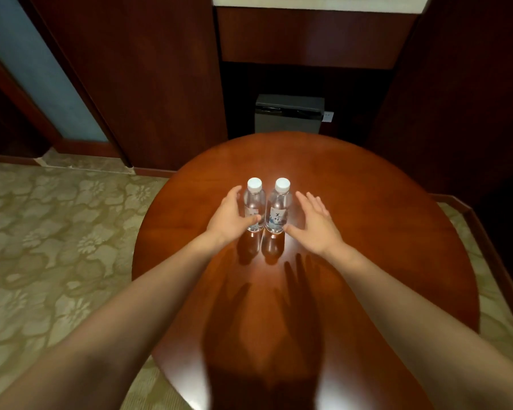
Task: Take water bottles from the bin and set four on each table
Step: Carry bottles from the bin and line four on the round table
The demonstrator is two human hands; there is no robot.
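Observation:
Two clear water bottles with white caps stand upright and side by side on the round red-brown table [373,238]. My left hand [228,216] is cupped round the left bottle [253,201], with the thumb across its lower front and the fingers behind its left side. The right bottle [279,210] has a white label. My right hand [317,224] hovers just right of this bottle with fingers straight and spread. Only its thumb tip comes near the bottle's base.
A grey box-shaped bin [289,113] stands against the dark wood wall behind the table. Patterned green carpet [57,247] lies to the left and along the right edge. A door frame [27,93] is at the far left.

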